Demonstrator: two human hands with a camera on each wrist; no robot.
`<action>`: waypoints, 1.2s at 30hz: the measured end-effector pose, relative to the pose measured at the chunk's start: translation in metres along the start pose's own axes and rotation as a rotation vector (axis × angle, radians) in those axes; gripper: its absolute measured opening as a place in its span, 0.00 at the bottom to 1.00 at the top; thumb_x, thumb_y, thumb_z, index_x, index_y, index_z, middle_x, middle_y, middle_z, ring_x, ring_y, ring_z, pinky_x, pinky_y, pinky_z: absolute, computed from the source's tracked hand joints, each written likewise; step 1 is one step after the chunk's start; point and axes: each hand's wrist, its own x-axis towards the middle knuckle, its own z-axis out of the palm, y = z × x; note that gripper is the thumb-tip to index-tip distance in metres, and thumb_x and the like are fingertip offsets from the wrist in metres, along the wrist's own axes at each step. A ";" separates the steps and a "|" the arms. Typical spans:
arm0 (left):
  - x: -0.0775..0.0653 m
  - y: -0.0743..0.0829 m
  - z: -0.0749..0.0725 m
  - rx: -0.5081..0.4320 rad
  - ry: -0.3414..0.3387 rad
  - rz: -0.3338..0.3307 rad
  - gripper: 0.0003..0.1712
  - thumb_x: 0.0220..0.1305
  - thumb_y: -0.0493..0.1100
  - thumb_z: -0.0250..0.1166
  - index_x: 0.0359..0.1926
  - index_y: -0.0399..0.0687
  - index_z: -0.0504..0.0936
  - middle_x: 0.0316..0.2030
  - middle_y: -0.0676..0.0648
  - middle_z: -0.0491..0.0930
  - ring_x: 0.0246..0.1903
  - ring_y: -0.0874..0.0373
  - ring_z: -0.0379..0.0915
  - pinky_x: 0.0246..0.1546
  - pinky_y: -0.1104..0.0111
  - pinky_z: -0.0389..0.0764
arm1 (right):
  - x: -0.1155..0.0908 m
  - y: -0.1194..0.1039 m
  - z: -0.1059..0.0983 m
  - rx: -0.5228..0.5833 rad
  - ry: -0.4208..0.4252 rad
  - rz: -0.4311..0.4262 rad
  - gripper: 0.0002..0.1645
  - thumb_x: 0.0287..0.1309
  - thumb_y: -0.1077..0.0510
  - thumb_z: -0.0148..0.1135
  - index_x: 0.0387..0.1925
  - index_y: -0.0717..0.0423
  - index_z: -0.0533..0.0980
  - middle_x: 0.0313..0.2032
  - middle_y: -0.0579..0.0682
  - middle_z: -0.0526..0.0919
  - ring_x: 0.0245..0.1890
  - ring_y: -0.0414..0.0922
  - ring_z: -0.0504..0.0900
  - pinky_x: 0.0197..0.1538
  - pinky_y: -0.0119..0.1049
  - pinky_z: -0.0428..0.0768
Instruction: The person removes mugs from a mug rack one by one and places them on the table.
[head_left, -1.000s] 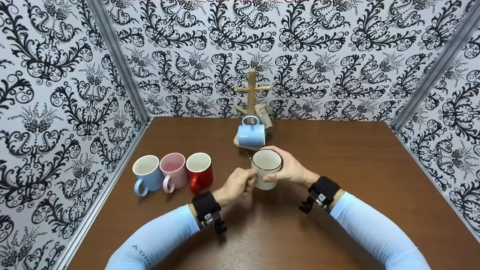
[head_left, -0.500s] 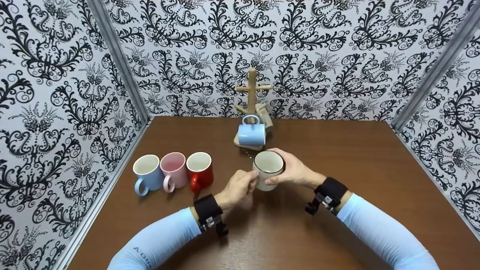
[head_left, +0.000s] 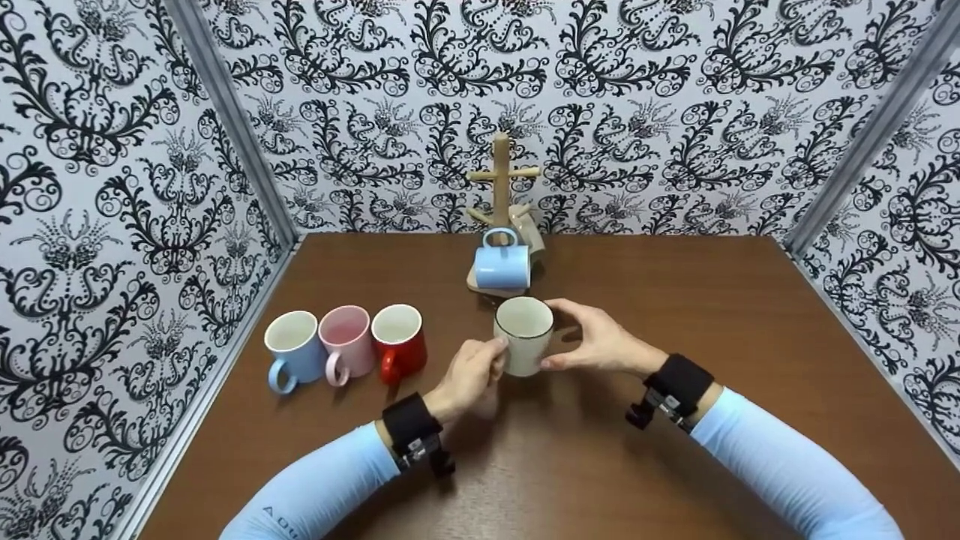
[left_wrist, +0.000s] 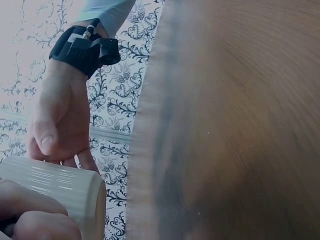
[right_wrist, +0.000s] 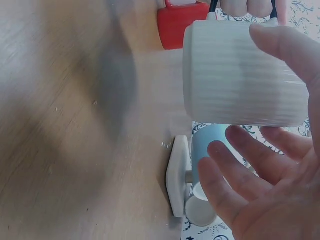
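Observation:
A cream ribbed mug (head_left: 523, 352) with a dark rim stands upright between the hands, its base apparently off the table in the wrist views. My left hand (head_left: 469, 375) grips its handle, which the fingers mostly hide. On the other side, my right hand (head_left: 604, 341) is spread around the mug. The right thumb lies at or near the wall; in the right wrist view the right fingers (right_wrist: 245, 157) are loosely extended below the mug. Just beyond is a wooden mug tree (head_left: 501, 161), with a light blue mug (head_left: 501, 268) hanging low on its front and a pale mug (head_left: 532, 238) behind.
To the left on the brown table (head_left: 675, 300) stand a blue mug (head_left: 304, 364), a pink mug (head_left: 354, 354) and a red mug (head_left: 405, 356) in a row, handles toward me. Patterned walls (head_left: 637, 120) enclose the back and sides.
My right hand has loosened from the mug and drawn to the right, opening a gap between palm and wall. The mug has shifted slightly left, with my left hand still on its handle.

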 end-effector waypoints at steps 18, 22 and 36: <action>-0.008 -0.004 -0.011 -0.085 0.122 -0.052 0.32 0.83 0.45 0.47 0.14 0.50 0.59 0.10 0.58 0.55 0.10 0.64 0.48 0.12 0.72 0.52 | -0.011 0.011 -0.008 -0.147 0.069 0.025 0.25 0.53 0.55 0.82 0.52 0.55 0.84 0.49 0.55 0.89 0.49 0.59 0.89 0.51 0.56 0.87; -0.009 -0.005 -0.012 -0.074 0.163 -0.042 0.32 0.84 0.44 0.47 0.14 0.50 0.59 0.10 0.58 0.56 0.09 0.65 0.49 0.11 0.73 0.52 | -0.013 0.014 -0.007 -0.180 0.075 0.037 0.23 0.52 0.57 0.82 0.50 0.52 0.84 0.49 0.57 0.89 0.49 0.55 0.88 0.51 0.55 0.87; -0.014 -0.014 -0.018 -0.053 0.258 -0.050 0.32 0.83 0.45 0.48 0.14 0.50 0.63 0.09 0.58 0.59 0.09 0.65 0.51 0.11 0.73 0.54 | -0.016 0.014 -0.009 -0.211 0.056 0.083 0.24 0.52 0.56 0.82 0.51 0.56 0.85 0.47 0.57 0.90 0.48 0.55 0.88 0.50 0.52 0.88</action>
